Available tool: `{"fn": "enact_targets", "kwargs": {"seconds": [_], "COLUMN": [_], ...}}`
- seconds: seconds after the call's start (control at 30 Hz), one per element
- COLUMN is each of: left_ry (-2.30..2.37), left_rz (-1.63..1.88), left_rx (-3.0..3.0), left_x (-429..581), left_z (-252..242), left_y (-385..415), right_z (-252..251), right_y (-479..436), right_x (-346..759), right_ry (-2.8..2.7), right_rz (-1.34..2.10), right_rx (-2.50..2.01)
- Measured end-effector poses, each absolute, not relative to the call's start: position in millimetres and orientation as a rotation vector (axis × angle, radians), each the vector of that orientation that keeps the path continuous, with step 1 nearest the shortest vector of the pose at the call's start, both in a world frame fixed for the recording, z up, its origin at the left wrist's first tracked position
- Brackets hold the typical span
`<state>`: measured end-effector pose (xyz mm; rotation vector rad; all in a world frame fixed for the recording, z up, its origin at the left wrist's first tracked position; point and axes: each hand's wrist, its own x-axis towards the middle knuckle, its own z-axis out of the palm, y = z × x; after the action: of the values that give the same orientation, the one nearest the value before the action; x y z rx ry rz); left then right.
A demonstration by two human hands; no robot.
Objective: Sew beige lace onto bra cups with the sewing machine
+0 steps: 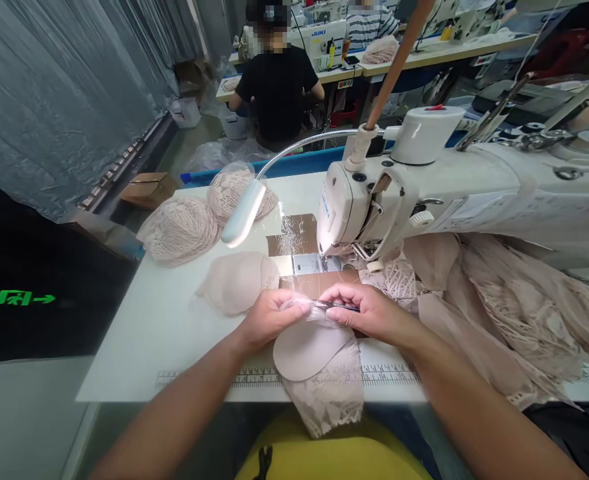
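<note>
My left hand (273,315) pinches the upper edge of a beige lace-and-cup piece (310,352). Its smooth rounded cup lies on the table's front part, and the lace end hangs over the edge. Between the fingers of my right hand (362,308) is a slim, dark pair of thread snips (342,306), its metal tip pointing left at the fabric by my left fingertips. Just behind both hands is the sewing machine's needle plate (307,264). A sheer beige cup (237,283) rests left of it.
A white sewing machine (364,200) stands over the table (174,320). Its lamp (244,212) arches to the left. Stacks of lace cups (180,230) sit at the far left, and beige lace garments (519,300) heap on the right. A person in black (277,93) sits beyond.
</note>
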<state>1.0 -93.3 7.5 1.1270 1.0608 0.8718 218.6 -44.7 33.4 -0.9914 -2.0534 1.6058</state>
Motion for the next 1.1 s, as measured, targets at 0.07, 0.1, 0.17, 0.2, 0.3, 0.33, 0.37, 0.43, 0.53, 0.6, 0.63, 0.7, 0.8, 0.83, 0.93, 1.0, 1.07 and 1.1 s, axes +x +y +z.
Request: {"fn": "enact_targets", "kwargs": {"seconds": [0.07, 0.1, 0.17, 0.2, 0.3, 0.33, 0.37, 0.43, 0.53, 0.6, 0.63, 0.7, 0.8, 0.83, 0.93, 1.0, 1.07, 1.1], "left_ry": [1.062, 1.067, 1.077, 1.083, 1.111, 1.116, 1.117, 1.114, 1.127, 1.142, 1.147, 1.139, 1.131, 1.166, 1.398, 1.557, 1.680, 1.737], "left_rz": [0.872, 0.866, 0.847, 0.836, 0.817, 0.812, 0.809, 0.805, 0.797, 0.795, 0.797, 0.797, 0.744, 0.727, 0.803, 0.941, 1.017, 0.997], "left_rx": [1.146, 1.147, 1.141, 1.140, 1.145, 1.145, 1.148, 1.165, 1.205, 1.215, 1.218, 1.237, 1.368, 1.462, 1.777, 1.877, 1.907, 1.926], "left_x": [1.1, 1.2, 1.6, 1.7, 1.8, 1.8, 1.8, 2.0, 2.6, 3.1, 3.3, 3.0, -0.4, -2.8, -14.2, -25.1, -37.4, -43.5], "left_z": [6.6, 6.4, 6.2, 6.2, 6.6, 7.0, 7.5, 8.9, 10.7, 11.1, 11.1, 11.9, 17.8, 21.5, 36.8, 47.5, 54.9, 56.4], "left_y": [-93.3, -93.4, -93.8, -94.0, -94.2, -94.2, -94.2, -93.9, -93.0, -91.8, -91.1, -90.2, -92.4, -94.1, -98.8, -96.4, -86.8, -79.5], "right_z": [34.4, 34.5, 34.3, 34.0, 33.5, 33.5, 33.7, 34.2, 34.0, 31.5, 29.4, 23.8, 16.1, 14.7, 14.8, 16.7, 18.1, 18.3], "right_y": [-45.2, -45.4, -45.8, -45.9, -46.6, -47.0, -47.5, -49.1, -51.1, -51.3, -51.0, -49.9, -49.1, -49.5, -53.2, -57.8, -63.6, -66.5], "right_x": [215.4, 213.9, 211.8, 211.0, 209.2, 208.6, 207.8, 205.9, 202.6, 200.7, 200.0, 199.7, 202.6, 204.3, 208.9, 209.0, 204.9, 201.4], "right_ry": [-2.084, -2.099, -2.123, -2.133, -2.156, -2.159, -2.155, -2.137, -2.094, -2.042, -2.003, -1.912, -1.802, -1.789, -1.886, -2.067, -2.319, -2.448], "right_rz": [1.560, 1.532, 1.480, 1.462, 1.427, 1.420, 1.414, 1.415, 1.425, 1.411, 1.404, 1.390, 1.326, 1.281, 1.053, 0.906, 0.819, 0.780], "right_rx": [-0.990, -0.994, -1.003, -1.002, -0.969, -0.958, -0.951, -0.954, -0.986, -1.016, -1.034, -1.064, -1.111, -1.126, -1.138, -1.010, -0.761, -0.634]}}
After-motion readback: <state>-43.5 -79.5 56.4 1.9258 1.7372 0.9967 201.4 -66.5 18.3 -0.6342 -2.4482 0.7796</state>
